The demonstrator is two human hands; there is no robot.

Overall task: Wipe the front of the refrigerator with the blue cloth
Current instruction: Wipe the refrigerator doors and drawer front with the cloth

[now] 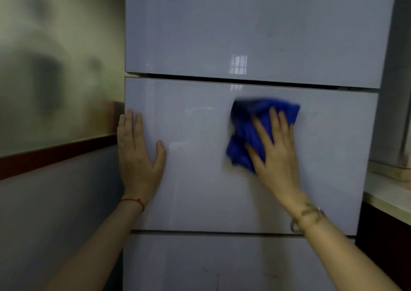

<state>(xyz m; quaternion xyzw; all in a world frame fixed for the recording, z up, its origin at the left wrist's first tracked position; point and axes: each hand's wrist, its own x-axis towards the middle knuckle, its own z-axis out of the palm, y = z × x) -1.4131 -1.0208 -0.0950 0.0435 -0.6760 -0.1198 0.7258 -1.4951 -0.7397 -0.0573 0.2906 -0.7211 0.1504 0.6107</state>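
A glossy pale grey refrigerator (pixel 200 190) fills the middle of the view, its front split into an upper door, a middle drawer and a lower drawer. My right hand (pixel 275 150) lies flat with spread fingers on the blue cloth (pixel 246 124), pressing it against the upper right of the middle drawer. The cloth is bunched and blurred at its top edge. Fingers up, my left hand (pixel 139 155) rests flat against the left edge of the same drawer, holding nothing.
A frosted glass panel (pixel 55 68) with a dark red sill (pixel 57 153) stands to the left of the refrigerator. On the right a light countertop (pixel 389 193) juts out over a dark cabinet, close to the refrigerator's side.
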